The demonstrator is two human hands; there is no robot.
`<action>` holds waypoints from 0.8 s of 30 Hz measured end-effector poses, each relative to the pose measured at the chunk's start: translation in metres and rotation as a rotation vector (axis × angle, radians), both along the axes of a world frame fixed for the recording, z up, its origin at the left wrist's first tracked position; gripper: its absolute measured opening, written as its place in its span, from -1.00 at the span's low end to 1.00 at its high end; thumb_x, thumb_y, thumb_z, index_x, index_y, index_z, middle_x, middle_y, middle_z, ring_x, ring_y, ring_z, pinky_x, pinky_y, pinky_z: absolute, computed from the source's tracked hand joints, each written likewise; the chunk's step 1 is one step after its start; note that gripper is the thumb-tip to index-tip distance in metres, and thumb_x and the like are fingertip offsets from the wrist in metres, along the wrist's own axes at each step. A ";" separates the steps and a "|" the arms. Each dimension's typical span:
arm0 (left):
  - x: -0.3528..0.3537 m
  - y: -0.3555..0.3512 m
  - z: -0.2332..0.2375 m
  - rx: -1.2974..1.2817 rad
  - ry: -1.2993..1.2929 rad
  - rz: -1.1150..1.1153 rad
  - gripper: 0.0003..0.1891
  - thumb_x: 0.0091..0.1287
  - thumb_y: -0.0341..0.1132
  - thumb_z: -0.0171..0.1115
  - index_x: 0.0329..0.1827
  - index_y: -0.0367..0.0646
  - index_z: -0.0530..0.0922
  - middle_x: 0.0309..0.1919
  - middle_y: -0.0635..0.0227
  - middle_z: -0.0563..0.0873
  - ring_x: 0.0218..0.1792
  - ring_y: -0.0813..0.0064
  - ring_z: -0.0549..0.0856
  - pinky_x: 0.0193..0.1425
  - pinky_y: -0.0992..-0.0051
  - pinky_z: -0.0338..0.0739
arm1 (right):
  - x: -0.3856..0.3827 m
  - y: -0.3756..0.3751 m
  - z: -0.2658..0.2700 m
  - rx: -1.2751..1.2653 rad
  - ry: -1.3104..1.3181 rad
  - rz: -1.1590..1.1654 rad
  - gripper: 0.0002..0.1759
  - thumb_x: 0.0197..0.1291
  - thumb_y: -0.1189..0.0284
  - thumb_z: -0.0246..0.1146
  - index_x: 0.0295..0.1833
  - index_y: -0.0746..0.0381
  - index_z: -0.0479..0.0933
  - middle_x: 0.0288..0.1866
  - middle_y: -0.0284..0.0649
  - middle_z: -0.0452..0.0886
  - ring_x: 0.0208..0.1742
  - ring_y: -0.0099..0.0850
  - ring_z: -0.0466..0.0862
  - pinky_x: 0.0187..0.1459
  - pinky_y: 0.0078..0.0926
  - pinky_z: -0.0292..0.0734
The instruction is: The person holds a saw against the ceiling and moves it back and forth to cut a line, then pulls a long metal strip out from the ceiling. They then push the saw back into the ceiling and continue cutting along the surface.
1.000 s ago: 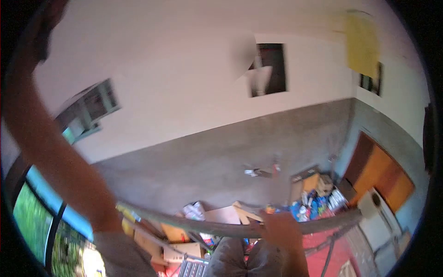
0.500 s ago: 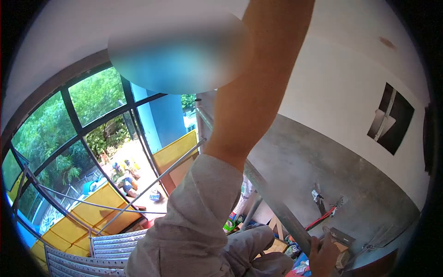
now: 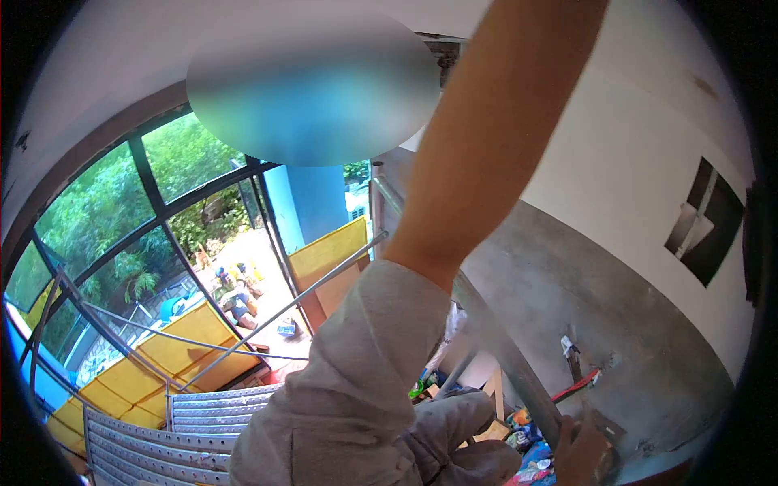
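Observation:
My left arm (image 3: 494, 138), in a rolled grey sleeve, reaches up across the middle of the view. Its hand is past the top edge, so what it touches is hidden. At the lower right, my right hand (image 3: 579, 449) is closed around a grey metal scaffold pole (image 3: 510, 356); the hand is dim and its fingers are partly hidden. The pole slants from behind my raised arm down to that hand. My bent leg in grey trousers (image 3: 454, 429) shows beneath the sleeve.
Perforated metal scaffold planks (image 3: 154, 449) lie at the lower left, crossed by thin brace bars (image 3: 279, 316). Yellow panels (image 3: 190, 336) stand before a large black-framed window (image 3: 93, 231). Bags and clutter (image 3: 531, 449) lie below. A red conduit (image 3: 575, 385) sticks out of the grey wall. An oval blur covers the upper middle.
The view has turned a little, so the window and wall sit further right. My raised arm has shifted right, and a dark gap beside it now shows near the ceiling. My right hand stays at the pole.

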State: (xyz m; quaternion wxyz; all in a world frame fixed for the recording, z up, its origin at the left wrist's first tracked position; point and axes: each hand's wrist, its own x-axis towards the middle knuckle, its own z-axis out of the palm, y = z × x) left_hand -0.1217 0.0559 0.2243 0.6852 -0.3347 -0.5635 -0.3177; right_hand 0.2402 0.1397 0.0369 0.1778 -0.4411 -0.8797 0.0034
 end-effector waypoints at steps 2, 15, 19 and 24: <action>0.004 0.003 0.005 -0.003 0.021 -0.034 -0.75 0.37 -0.35 0.15 0.01 -0.32 0.55 -0.12 0.06 0.64 -0.14 0.20 0.65 -0.08 0.26 0.60 | 0.002 0.001 -0.002 0.077 0.006 0.034 -0.44 0.38 -0.03 0.05 0.04 0.30 0.54 -0.49 0.04 0.62 -0.46 0.02 0.63 -0.43 -0.03 0.47; 0.028 0.033 0.051 -0.047 0.121 -0.290 -0.69 0.35 -0.39 0.09 0.06 -0.43 0.48 -0.08 -0.07 0.62 -0.09 0.07 0.65 -0.02 0.22 0.60 | -0.001 0.000 -0.002 0.106 -0.025 -0.025 -0.52 0.36 -0.01 0.12 -0.36 0.20 0.52 -0.50 -0.04 0.63 -0.48 0.02 0.62 -0.46 -0.04 0.44; 0.036 0.046 0.080 -0.059 0.158 -0.412 -0.68 0.34 -0.40 0.07 0.08 -0.46 0.46 -0.07 -0.11 0.61 -0.08 0.04 0.65 0.00 0.20 0.61 | -0.005 0.001 0.000 0.024 -0.038 -0.070 -0.48 0.36 -0.05 0.09 -0.34 0.21 0.52 -0.49 -0.02 0.63 -0.46 0.04 0.63 -0.44 -0.01 0.44; 0.062 0.064 0.130 -0.059 0.222 -0.612 -0.66 0.34 -0.42 0.05 0.09 -0.50 0.43 -0.05 -0.16 0.60 -0.06 -0.01 0.65 0.02 0.19 0.61 | -0.001 0.017 -0.015 -0.030 0.020 -0.092 -0.56 0.25 0.13 0.21 0.11 0.19 0.52 -0.47 -0.04 0.64 -0.33 0.06 0.66 -0.22 0.04 0.47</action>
